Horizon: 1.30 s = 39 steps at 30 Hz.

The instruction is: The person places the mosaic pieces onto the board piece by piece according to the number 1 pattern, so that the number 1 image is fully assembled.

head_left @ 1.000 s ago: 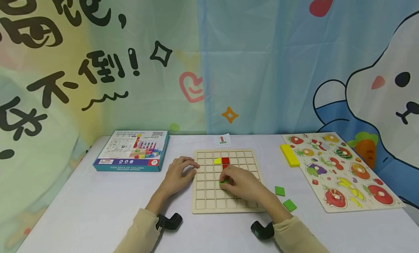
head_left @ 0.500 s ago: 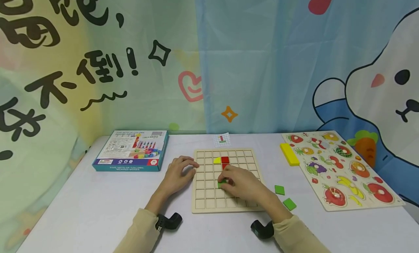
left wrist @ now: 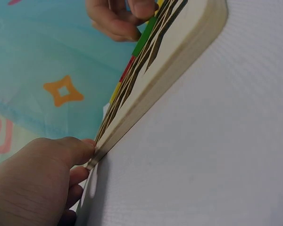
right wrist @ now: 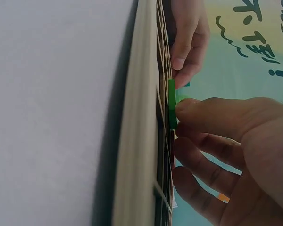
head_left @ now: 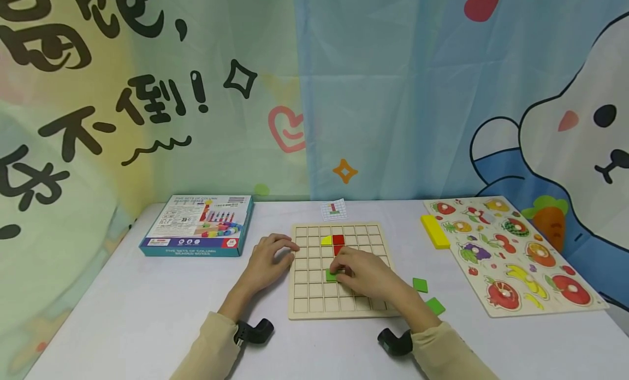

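My right hand [head_left: 366,271] is over a wooden grid board [head_left: 307,306], thumb and fingers curled at a green square tile [head_left: 330,275]. The right wrist view has the thumb touching that green tile [right wrist: 172,103], which lies along the board's surface. Bent fingers of my left hand [head_left: 265,262] touch the board's left edge; in the left wrist view the left hand [left wrist: 37,174] is at the board's corner. A yellow tile [head_left: 326,240] and a red tile [head_left: 338,239] sit in adjoining cells. Another red tile [head_left: 337,249] below is partly covered by the right hand.
Two green tiles, one farther [head_left: 420,285] and one nearer [head_left: 435,306], lie right of the board. A small grid card [head_left: 334,209] is behind it. A boxed set [head_left: 196,227] stands left; a yellow block [head_left: 434,232] and a fruit puzzle board [head_left: 516,260] are on the right.
The green tile has shifted slightly left and shows more from under the right fingers. The right fingertips have moved a little right over the last half second. The left hand stays put.
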Available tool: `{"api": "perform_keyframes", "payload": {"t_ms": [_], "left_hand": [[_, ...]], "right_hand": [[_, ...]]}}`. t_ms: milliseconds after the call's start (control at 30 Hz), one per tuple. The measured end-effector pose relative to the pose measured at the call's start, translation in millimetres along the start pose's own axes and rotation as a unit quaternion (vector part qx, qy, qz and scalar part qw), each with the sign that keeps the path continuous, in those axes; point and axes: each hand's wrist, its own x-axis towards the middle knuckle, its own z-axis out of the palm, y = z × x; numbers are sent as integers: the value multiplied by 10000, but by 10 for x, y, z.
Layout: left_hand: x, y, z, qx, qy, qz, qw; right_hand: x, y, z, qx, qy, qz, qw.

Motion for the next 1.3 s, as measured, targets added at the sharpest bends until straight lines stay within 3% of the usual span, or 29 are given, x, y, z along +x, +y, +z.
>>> {"api": "perform_keyframes", "payload": {"t_ms": [667, 833, 1300], "left_hand": [[-6, -18, 8, 18, 13, -19, 10000], [-7, -18, 11, 43, -12, -47, 10000], [-8, -10, 9, 44, 79, 35, 10000]], "right_hand": [[25, -14, 33, -65, -117, -37, 9999], [-12, 70, -66, 177, -140, -25, 9997], [-199, 426, -429, 809, -280, 537, 9949]]}}
